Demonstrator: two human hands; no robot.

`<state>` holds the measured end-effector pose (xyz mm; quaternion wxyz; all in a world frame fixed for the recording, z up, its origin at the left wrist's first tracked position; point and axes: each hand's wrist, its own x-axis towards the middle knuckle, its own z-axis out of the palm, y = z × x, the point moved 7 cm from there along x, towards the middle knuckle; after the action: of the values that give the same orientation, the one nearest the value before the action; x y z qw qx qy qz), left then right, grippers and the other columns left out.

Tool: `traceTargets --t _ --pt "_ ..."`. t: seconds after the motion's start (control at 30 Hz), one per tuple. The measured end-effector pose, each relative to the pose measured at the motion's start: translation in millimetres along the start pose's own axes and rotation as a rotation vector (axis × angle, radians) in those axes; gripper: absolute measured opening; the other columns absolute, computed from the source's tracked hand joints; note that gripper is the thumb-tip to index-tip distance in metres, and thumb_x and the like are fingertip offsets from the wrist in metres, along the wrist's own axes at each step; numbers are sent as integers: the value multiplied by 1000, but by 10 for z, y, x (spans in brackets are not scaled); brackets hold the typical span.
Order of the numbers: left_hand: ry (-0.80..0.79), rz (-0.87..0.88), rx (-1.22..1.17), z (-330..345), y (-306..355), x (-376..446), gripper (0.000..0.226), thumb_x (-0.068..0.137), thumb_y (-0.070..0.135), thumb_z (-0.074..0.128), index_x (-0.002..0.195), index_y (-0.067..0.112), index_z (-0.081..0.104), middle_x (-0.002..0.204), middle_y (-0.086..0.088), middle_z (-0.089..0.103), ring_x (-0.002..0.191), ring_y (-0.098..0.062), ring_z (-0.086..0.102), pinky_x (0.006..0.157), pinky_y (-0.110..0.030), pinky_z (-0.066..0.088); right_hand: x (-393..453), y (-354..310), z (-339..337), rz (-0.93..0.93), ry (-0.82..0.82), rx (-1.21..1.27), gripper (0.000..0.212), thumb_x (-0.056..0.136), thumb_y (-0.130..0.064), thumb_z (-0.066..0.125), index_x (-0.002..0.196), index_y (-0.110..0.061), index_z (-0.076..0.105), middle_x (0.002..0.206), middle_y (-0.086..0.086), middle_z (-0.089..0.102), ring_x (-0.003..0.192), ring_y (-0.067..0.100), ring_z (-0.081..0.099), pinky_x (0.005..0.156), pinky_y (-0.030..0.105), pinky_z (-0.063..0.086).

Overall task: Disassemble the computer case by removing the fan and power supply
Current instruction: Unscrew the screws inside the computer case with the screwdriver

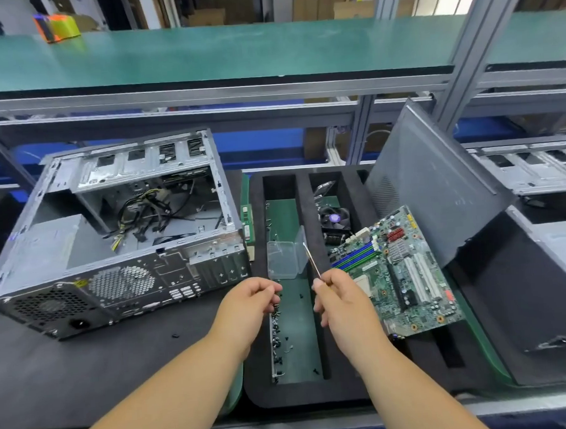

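The open grey computer case (116,224) lies on its side at the left, loose cables (145,209) inside. The power supply (49,242) sits in its near-left corner, and a fan grille (122,284) shows on the rear panel. My left hand (250,304) hovers over the left slot of the black foam tray (261,374), fingers curled; small dark screws seem pinched at its fingertips. Several black screws (277,334) lie in that slot. My right hand (341,297) grips a thin screwdriver (312,259), tip pointing up and away.
A motherboard (401,273) leans across the tray's right side, beside a CPU cooler fan (335,219). A clear plastic box (282,259) stands in the left slot. A grey side panel (432,178) leans at the right. RAM sticks (247,219) lie between case and tray.
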<state>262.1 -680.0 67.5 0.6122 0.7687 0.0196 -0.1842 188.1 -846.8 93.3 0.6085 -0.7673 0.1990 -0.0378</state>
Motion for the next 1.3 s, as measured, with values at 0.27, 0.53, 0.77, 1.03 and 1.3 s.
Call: traceTargets --t 0.27,0.53,0.77,1.03,1.3 --pt "168 30 419 -829 -328 -91 15 88 23 61 84 35 68 81 14 64 71 -2 57 62 -18 44 82 324 498 114 -102 -109 25 92 -37 57 78 -17 53 53 -4 38 49 16 38 53 28 34" --pt "364 -94 720 -1722 -616 -153 20 85 21 71 88 36 59 89 12 57 75 -5 55 66 -25 41 164 245 926 191 -105 12 27 100 -30 50 77 -22 62 48 -5 46 47 14 44 54 28 36" --pt "268 63 821 -1623 -673 -132 20 89 11 62 90 30 61 89 11 51 74 -7 52 66 -24 38 70 261 1067 212 -131 -24 26 100 -27 49 80 -19 63 50 -7 49 47 10 44 58 30 39" --pt "149 136 920 -1557 -624 -115 22 91 11 60 86 31 54 89 11 48 80 -13 52 75 -33 49 -16 244 890 237 -81 14 21 95 -25 51 78 -21 63 51 -8 51 47 12 42 48 25 34" --pt "97 556 677 -743 436 -492 11 94 23 54 89 33 56 90 18 52 88 0 51 76 -11 38 -154 140 431 177 66 72 20 91 -28 49 75 -30 62 54 -8 51 46 10 41 50 27 32"
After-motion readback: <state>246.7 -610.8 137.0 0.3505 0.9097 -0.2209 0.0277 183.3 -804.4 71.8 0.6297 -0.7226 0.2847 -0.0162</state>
